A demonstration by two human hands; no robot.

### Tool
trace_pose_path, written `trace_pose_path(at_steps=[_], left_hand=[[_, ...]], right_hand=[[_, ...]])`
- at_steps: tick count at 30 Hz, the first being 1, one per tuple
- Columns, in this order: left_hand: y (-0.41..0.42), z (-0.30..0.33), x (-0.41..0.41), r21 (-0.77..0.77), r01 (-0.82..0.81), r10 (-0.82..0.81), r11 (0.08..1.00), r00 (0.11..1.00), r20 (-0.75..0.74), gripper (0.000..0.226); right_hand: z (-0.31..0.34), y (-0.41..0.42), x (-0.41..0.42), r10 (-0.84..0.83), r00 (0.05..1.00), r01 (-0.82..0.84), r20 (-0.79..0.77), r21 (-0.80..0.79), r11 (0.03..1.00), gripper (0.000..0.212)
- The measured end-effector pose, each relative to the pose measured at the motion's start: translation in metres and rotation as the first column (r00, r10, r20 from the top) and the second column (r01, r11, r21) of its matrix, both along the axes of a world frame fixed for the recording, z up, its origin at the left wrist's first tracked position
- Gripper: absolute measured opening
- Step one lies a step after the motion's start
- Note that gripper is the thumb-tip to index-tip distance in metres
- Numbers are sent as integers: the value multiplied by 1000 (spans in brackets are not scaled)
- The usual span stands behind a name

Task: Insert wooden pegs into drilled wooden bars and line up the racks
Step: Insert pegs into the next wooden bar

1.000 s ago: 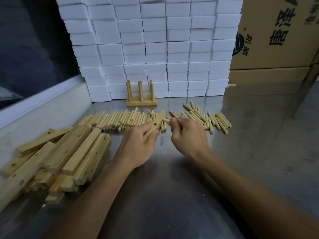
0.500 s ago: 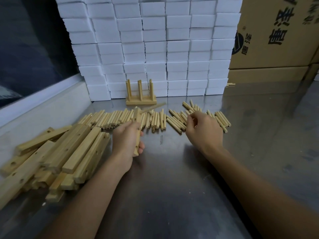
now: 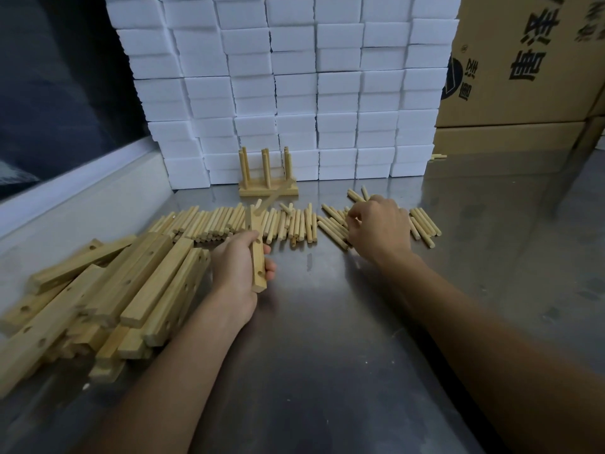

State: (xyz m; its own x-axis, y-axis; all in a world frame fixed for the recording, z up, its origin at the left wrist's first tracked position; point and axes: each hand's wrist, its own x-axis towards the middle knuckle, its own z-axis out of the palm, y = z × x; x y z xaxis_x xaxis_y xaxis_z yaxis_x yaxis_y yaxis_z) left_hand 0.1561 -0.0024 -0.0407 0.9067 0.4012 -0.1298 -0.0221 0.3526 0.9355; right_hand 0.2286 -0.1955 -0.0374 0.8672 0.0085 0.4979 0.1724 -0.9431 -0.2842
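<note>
Plenty of bare steel tabletop (image 3: 327, 355) on the near side of the row of pegs (image 3: 229, 224), though the far side's walled off by white foam blocks (image 3: 327, 93) with one finished rack (image 3: 268, 188) at their foot. Left hand (image 3: 239, 270) is wrapped round a drilled bar (image 3: 257, 253), one peg (image 3: 278, 198) sticking out of it, right next to the bar pile (image 3: 114, 290). Right hand (image 3: 379, 227) is curled down over the pegs' right end, can't tell if it's pinching one.

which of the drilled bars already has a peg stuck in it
The bar gripped upright in the left hand: one peg juts from its top hole. The bars in the pile at left lie flat with empty holes.
</note>
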Motion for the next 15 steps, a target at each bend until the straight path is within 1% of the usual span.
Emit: trace_pose_path(at_steps=[3,6,9,13,15], left_hand=[[0,-1,1,11,-23,23,1000,1000,1,12],[0,-1,3,24,-27,27,999,1000,9,13],[0,-1,3,20,-27,26,999,1000,8,14],[0,-1,3,5,-22,22,1000,1000,6,14],[0,0,2,10,-20,20,1000,1000,7,14]], right_hand=[[7,-1,14,-2,992,-6,-129,-67,998,17],[11,4,23,-5,981,-19,-196,-123,992,17],[12,8,30,-16,976,-11,-219,-122,993,14],[13,10,39,-20,981,4,-194,-85,996,10],[12,10,42,-23,977,1,-214,-101,995,15]])
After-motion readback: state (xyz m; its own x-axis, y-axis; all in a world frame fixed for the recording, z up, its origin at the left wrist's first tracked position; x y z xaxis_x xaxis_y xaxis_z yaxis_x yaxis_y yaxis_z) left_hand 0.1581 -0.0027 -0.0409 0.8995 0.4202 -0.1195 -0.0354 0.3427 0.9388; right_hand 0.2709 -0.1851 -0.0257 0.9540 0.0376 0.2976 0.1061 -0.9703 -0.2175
